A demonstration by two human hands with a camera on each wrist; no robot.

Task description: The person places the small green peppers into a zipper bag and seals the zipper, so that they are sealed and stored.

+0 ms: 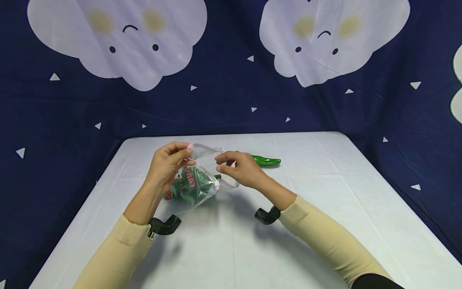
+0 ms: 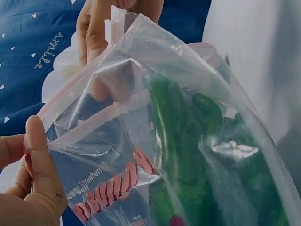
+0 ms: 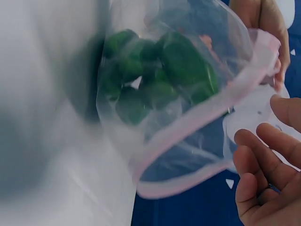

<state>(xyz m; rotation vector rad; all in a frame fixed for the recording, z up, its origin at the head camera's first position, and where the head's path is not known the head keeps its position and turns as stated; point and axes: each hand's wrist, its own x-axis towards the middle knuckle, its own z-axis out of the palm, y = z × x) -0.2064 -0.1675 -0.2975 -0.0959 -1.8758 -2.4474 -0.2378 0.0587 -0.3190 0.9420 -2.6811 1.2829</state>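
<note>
My left hand pinches the pink-edged rim of a clear zip bag, which hangs tilted with its mouth spread. Inside lie several green peppers, seen through the printed plastic. Just right of the bag's mouth is my right hand, its fingers loosely bent with nothing between them. Behind that hand, another green pepper lies on the table, its left end hidden. In the left wrist view the right hand shows partly behind the bag.
A white cloth covers the table. Beyond its far edge hangs a dark blue curtain with white clouds and small triangles. Each wrist wears a black camera mount, one on the left and one on the right.
</note>
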